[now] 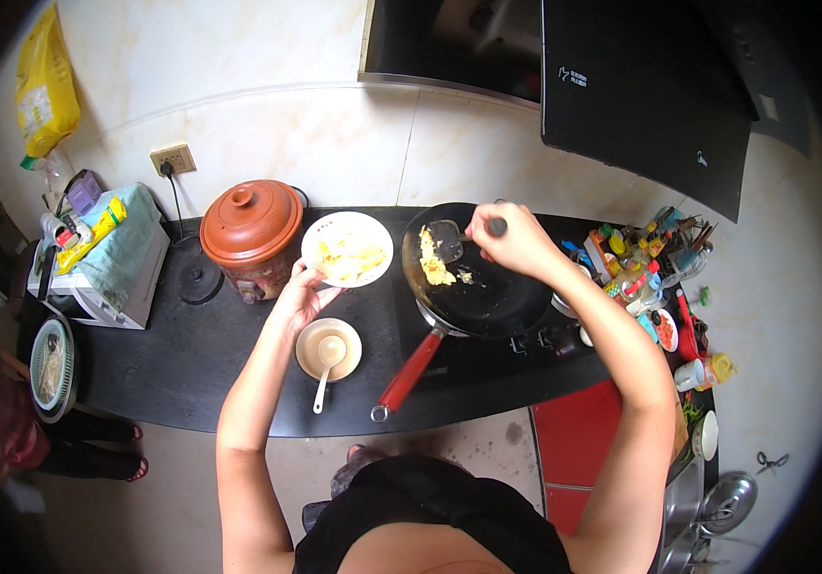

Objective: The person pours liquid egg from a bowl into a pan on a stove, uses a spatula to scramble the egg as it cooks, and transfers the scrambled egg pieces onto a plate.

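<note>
My left hand [304, 293] grips the lower left rim of a white plate [380, 231] that carries yellow pieces of cooked egg [346, 260]. In my right hand [511, 240] is the handle of a dark spatula [446, 240]. Its blade rests against the left inner side of a black wok [504, 305], beside a clump of scrambled egg [436, 265]. A few small bits lie near the wok's middle. The wok's red handle [414, 369] points towards me, down to the left. Below the plate stands a bowl of pale liquid [303, 349] with a white spoon [323, 387] in it.
A brown clay pot cooker [249, 222] and a black lid [195, 280] stand left of the plate. Bottles and utensils [633, 258] crowd the right. A range hood panel [640, 93] hangs above. Far left are a basket [52, 366] and another person [2, 416].
</note>
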`<state>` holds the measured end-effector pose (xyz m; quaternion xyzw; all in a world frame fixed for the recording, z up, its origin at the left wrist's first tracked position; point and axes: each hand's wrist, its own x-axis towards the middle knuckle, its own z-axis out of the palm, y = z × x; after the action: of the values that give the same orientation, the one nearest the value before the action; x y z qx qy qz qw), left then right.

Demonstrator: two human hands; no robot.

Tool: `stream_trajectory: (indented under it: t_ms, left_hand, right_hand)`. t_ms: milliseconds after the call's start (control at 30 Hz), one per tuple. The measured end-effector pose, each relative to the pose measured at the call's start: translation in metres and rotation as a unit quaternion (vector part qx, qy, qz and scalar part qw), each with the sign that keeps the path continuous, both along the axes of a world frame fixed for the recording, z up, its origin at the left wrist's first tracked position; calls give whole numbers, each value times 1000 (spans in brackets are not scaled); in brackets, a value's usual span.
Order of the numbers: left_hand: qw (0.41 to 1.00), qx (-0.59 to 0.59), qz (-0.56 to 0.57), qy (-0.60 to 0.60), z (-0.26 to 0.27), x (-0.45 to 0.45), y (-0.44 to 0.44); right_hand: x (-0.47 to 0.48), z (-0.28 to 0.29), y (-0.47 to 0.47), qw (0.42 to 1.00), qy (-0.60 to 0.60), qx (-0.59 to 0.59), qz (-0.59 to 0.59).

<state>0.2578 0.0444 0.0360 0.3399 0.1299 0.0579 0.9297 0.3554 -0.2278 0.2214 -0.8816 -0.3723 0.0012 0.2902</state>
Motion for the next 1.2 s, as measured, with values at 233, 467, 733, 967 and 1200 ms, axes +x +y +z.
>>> stream_trajectory:
  t_ms: [233,467,733,967,1200]
  left_hand:
    - [1000,-4,-8,18,-11,-1,13]
    - [999,8,-13,31,-22,2,18]
    - [999,11,-29,32,-30,12,19]
    - [998,17,-41,55,-42,13,19]
    - [996,37,-62,61,-51,15,17]
  right_hand:
    - [-39,-23,-18,984,-124,-75,105]
    - [-82,-13,-47,961,-19,-166,220]
    - [-60,-4,-46,956,-55,-244,156]
    - [2,6,6,964,-32,-255,72]
    - [5,-2,53,945,-52,-299,124]
